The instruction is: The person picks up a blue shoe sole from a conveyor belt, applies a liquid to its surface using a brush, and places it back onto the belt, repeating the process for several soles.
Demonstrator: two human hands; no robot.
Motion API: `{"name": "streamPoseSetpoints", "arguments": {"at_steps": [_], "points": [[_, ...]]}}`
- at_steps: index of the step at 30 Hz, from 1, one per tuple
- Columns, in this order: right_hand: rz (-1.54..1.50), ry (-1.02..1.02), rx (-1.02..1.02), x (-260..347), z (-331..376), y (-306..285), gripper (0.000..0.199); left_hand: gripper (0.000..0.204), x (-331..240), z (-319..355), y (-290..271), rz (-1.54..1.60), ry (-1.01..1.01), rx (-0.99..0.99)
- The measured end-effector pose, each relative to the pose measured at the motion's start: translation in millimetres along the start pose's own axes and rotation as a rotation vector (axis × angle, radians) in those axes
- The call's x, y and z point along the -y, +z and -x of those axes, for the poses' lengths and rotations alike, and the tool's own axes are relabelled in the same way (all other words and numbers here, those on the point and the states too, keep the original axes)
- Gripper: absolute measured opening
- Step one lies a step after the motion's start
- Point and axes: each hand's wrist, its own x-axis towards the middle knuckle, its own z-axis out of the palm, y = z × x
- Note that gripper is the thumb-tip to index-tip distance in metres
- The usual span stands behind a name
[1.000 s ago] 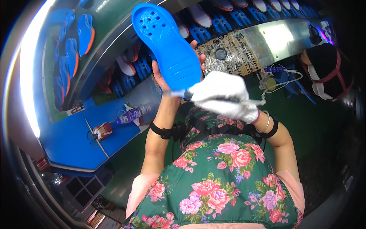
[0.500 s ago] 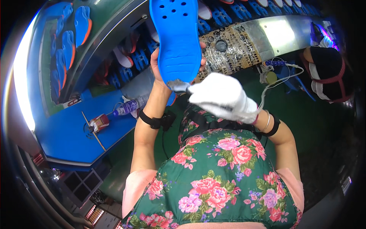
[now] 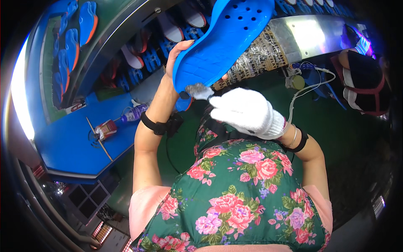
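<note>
A blue shoe sole, with round holes at its far end and a raised rim, slants up and to the right. My bare left hand grips it from beneath, thumb side at the left rim; most of the fingers are hidden under it. In a white knitted glove, my right hand is closed round the handle of a small brush. The brush's grey bristles are at the near, rounded end of the sole; whether they touch its rim I cannot tell.
Beyond the sole curves a metal-edged line with a taped, wrapped section. Shoes and blue parts hang behind it. More blue soles stand at the far left. A blue table holds a purple-labelled bottle and a stick. A white cable loops at right.
My left hand has turned the sole so its holed end swings to the right. The brush has shifted slightly right, and more of its bristles show clear of the sole.
</note>
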Motion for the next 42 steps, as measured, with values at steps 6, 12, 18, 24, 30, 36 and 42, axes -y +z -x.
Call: {"name": "streamPoseSetpoints", "arguments": {"at_steps": [6,12,18,24,30,36,42], "points": [[-0.279,0.119,-0.110,3.1,-15.3,-15.3,0.021,0.067,-2.6,5.8,2.3,0.077,-0.062,0.217],[-0.238,0.143,-0.079,8.8,-14.4,2.2,0.024,0.076,-5.2,-6.3,3.6,0.049,-0.068,0.266],[-0.381,0.335,-0.268,0.9,-20.8,5.0,0.017,0.087,0.6,-10.9,3.9,0.106,0.115,0.309],[-0.492,0.396,-0.272,-21.6,-20.5,-2.7,0.017,0.097,13.2,-2.5,7.3,0.135,0.143,0.015],[0.068,0.232,-0.311,-68.4,-55.6,-63.5,0.018,0.088,52.7,1.3,-7.5,0.380,0.090,0.186],[0.419,-0.034,-0.225,-54.9,-62.7,-42.8,0.021,0.088,59.5,11.7,-1.6,0.321,0.181,0.042],[-0.478,0.303,-0.176,-6.9,-39.5,-30.8,0.017,0.103,32.2,33.7,23.9,0.217,0.397,0.070]]}}
